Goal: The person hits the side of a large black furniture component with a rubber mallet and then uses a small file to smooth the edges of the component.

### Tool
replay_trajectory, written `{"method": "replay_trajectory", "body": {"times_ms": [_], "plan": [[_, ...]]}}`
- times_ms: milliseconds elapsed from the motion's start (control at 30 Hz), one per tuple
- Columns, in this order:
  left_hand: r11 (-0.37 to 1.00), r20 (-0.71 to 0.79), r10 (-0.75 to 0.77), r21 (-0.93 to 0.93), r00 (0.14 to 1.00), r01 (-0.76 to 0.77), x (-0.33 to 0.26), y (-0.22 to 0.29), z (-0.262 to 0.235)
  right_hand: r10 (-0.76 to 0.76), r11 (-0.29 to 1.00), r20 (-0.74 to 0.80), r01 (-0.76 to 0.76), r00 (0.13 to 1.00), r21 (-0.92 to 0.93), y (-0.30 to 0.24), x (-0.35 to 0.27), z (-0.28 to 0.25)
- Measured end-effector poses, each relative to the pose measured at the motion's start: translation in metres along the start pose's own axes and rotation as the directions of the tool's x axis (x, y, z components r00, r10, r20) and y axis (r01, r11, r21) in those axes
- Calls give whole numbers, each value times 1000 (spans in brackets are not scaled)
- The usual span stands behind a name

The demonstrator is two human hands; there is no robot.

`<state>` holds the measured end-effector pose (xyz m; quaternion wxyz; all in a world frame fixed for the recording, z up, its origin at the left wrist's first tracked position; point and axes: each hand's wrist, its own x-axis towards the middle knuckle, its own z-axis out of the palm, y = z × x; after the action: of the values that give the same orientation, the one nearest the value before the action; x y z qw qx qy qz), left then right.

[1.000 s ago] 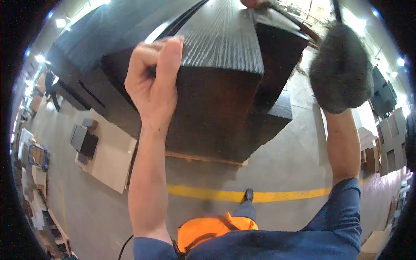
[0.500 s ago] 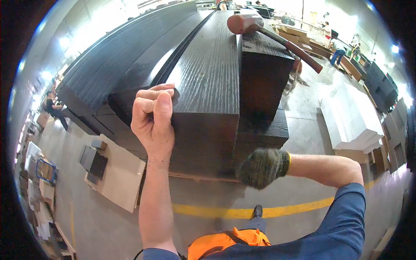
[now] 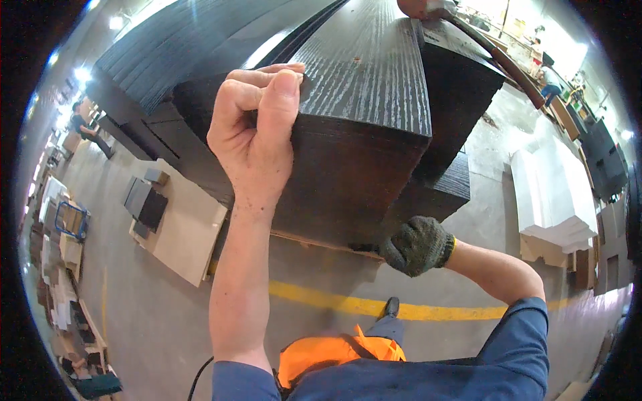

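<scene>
My bare left hand is closed, its thumb and curled fingers at the near left top corner of a black wood-grain board. That board tops a tall stack with a dark front face. My right hand, in a dark knitted glove, is a closed fist low in front of the stack. A short dark piece sticks out to the left of the fist; its kind is not clear. A mallet with a reddish head and long brown handle lies on top of the stacks at the far right.
More black boards are stacked at the left. A beige sheet with dark blocks on it lies at floor level. White stacked pieces stand at the right. A yellow line crosses the floor. Other people are in the background.
The view has shifted, so the stack appears nearer and higher. My left hand stays at the board's corner. My right fist now shows a dark piece at its left side.
</scene>
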<state>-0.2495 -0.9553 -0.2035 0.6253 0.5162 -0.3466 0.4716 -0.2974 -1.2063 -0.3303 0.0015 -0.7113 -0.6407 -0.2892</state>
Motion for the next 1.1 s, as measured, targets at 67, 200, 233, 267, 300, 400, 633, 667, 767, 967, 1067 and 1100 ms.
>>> {"method": "replay_trajectory", "body": {"times_ms": [67, 200, 233, 267, 300, 400, 633, 667, 767, 967, 1067, 1100], "plan": [[1000, -3, 3, -8, 1000, -3, 0, 0, 0, -14, 1000, -30, 13, 999, -23, 5, -1, 6], [999, 18, 42, 28, 999, -42, -4, -8, 3, 52, 996, -86, -58, 995, -61, 26, 3, -15], [997, 33, 49, 65, 998, -51, -4, -8, 2, 29, 997, -136, -38, 990, -63, 37, 9, -29], [997, 41, 43, 64, 998, -46, -4, -5, -2, 38, 997, -139, -47, 990, -60, 38, 13, -36], [999, 27, 19, 50, 999, -20, -1, -3, -6, 225, 970, 13, -225, 974, 95, 39, 16, -44], [991, 77, 35, 123, 996, -44, 4, 6, -8, 500, 625, 534, -711, 682, 322, 56, 25, -70], [998, 16, 10, 54, 1000, -10, -3, 0, -12, 434, 641, 306, -529, 848, 556, 50, -18, -16], [998, 15, 23, 53, 1000, -24, -1, 1, -10, 371, 778, 304, -473, 877, 414, 57, -18, -27], [1000, 35, -4, 6, 999, 4, -9, -8, -4, 631, 655, 8, -537, 776, 532, 23, 8, 2], [996, 58, 31, 83, 998, -35, 0, -7, 0, 321, 917, -557, -399, 766, -21, 179, 67, -125], [996, 64, 32, 75, 997, -37, 4, -3, -14, 74, 909, -509, -268, 857, -318, 126, 148, -134], [990, 63, 30, 138, 998, -39, 5, 2, -19, 361, 924, -420, -379, 833, 42, 130, 164, -123]]}}
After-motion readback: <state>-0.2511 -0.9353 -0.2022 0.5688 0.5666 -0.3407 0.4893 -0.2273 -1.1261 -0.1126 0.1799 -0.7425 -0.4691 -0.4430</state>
